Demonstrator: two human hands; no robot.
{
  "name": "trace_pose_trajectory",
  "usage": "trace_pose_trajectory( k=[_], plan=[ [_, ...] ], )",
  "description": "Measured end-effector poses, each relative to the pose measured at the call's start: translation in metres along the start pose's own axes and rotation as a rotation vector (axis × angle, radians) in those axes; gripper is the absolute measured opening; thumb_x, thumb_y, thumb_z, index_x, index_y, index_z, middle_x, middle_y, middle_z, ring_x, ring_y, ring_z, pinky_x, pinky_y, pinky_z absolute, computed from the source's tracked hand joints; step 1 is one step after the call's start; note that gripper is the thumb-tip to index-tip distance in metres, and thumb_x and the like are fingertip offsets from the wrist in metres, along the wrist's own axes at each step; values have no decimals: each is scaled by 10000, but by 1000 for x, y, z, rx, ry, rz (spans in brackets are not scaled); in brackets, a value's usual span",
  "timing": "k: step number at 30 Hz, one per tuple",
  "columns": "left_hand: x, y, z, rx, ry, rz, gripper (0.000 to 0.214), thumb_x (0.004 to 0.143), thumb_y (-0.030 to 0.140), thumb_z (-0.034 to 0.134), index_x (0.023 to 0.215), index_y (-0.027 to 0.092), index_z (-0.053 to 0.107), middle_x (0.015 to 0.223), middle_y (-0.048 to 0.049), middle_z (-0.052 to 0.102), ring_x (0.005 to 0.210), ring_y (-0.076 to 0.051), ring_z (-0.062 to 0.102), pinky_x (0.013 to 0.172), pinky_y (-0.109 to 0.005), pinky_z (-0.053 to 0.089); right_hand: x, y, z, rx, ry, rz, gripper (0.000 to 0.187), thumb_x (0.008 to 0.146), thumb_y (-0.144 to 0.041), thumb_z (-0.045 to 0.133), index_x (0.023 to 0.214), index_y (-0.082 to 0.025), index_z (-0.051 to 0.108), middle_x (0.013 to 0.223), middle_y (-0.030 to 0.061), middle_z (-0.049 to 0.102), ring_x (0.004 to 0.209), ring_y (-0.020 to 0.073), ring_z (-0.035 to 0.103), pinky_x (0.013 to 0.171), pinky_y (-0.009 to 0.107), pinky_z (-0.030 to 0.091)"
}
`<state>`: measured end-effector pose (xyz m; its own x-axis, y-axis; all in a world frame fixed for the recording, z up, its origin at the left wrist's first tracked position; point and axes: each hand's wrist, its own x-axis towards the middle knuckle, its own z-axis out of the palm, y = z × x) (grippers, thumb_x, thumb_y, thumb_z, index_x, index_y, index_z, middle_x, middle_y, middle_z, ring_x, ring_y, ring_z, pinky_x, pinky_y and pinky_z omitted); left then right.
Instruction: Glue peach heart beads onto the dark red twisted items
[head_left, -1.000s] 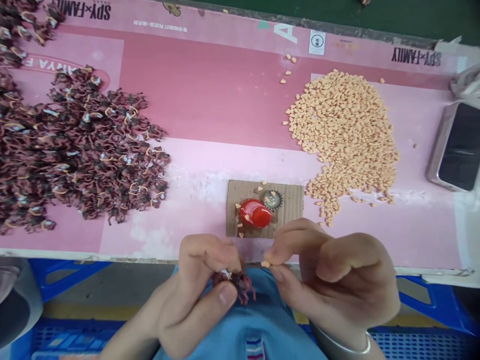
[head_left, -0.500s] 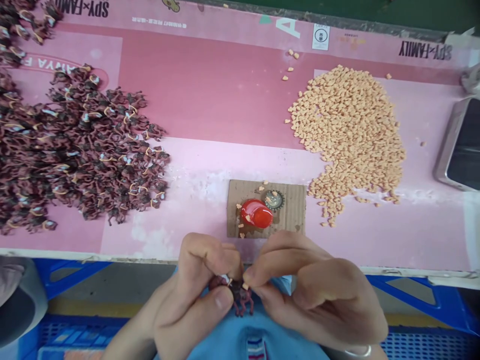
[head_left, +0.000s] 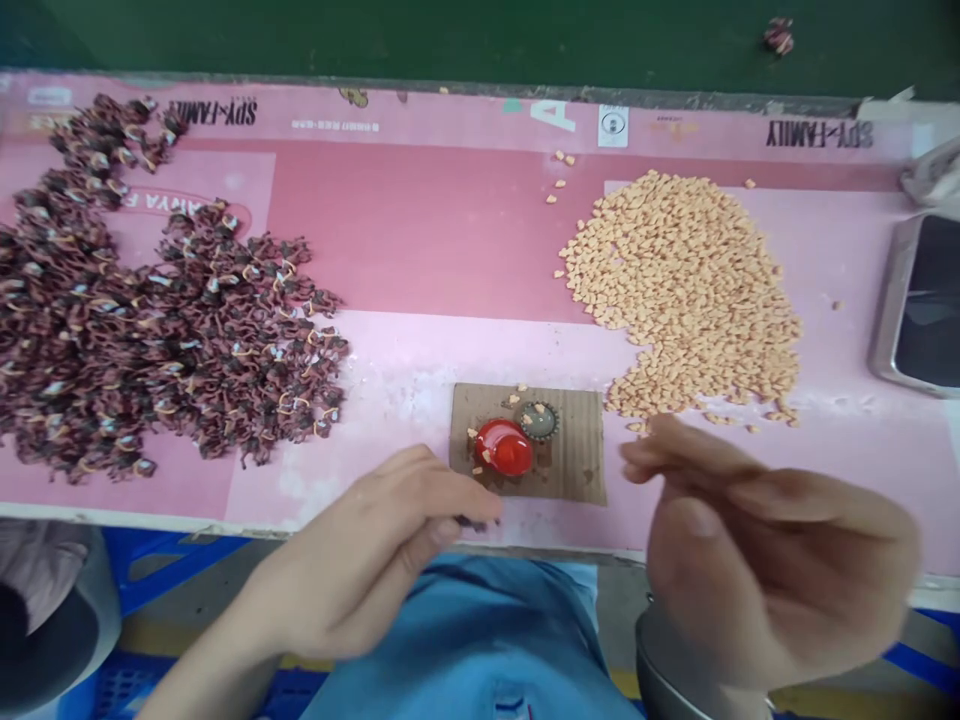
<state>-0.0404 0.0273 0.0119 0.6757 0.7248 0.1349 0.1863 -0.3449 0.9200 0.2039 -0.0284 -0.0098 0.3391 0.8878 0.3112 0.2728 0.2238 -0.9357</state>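
Close to the table's front edge, my left hand (head_left: 382,560) pinches a small dark-brown plastic figure (head_left: 476,522) between thumb and fingers; most of it is hidden. My right hand (head_left: 780,560), partly blurred, hovers at the near edge of the pile of tiny tan pieces (head_left: 690,290). Its fingers are bent, with the thumb apart from them, and nothing shows in between. Past my left fingertips lies a piece of cardboard (head_left: 581,450). On it are a glossy red cap-like dish (head_left: 504,447), a bottle cap (head_left: 538,421) and several loose tan pieces.
A broad heap of reddish-brown figures (head_left: 172,340) covers the table's left side. A phone-like device (head_left: 926,300) lies at the far right. One figure (head_left: 778,37) rests on the green surface beyond the table. A grey bin (head_left: 67,610) stands below at the left.
My hands have parted. The right one has moved right and forward to the tan pile; the left has shifted slightly forward, still holding the figure. The camera view has tilted up a little.
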Motion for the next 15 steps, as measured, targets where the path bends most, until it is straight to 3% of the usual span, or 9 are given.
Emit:
trace_pose_trajectory(
  k=[2, 5, 8, 11, 15],
  plan=[
    [21, -5, -24, 207, -29, 64, 313, 1028, 14, 464, 1215, 212, 618, 1042, -45, 773, 917, -150, 724, 820, -234, 590, 7, 11, -10, 33, 227, -46, 246, 870, -95, 761, 1024, -248, 646, 991, 40, 840, 747, 234, 799, 620, 396, 660],
    [75, -26, -67, 517, 43, 61, 230, 1047, 83, 478, 1179, 138, 659, 1087, -65, 789, 974, -147, 725, 898, -246, 583, 18, 24, -25, 32, 370, -103, 243, 778, -125, 836, 932, -238, 687, 812, 11, 807, 622, 226, 742, 516, 378, 586],
    [150, -56, -108, 695, 217, -239, 308, 1086, 141, 444, 1329, 46, 607, 1259, -63, 770, 1079, -108, 670, 1065, -248, 514, 22, 29, -35, 3, 453, -46, 223, 727, -188, 875, 846, -252, 697, 759, 2, 777, 597, 221, 703, 512, 389, 561],
    [213, -83, -140, 735, 315, -355, 400, 1107, 205, 425, 1431, 17, 564, 1419, -31, 705, 1264, -98, 577, 1247, -278, 343, 19, 24, -40, -32, 520, 57, 215, 697, -242, 903, 776, -270, 705, 734, 22, 757, 586, 234, 672, 511, 417, 535],
    [249, -100, -160, 711, 322, -441, 580, 1112, 429, 390, 1547, 67, 515, 1616, -2, 544, 1477, -119, 453, 1316, -284, 223, 17, 19, -50, -113, 653, 181, 222, 618, -274, 927, 690, -279, 717, 738, 64, 733, 580, 245, 634, 592, 488, 524]
  ],
)
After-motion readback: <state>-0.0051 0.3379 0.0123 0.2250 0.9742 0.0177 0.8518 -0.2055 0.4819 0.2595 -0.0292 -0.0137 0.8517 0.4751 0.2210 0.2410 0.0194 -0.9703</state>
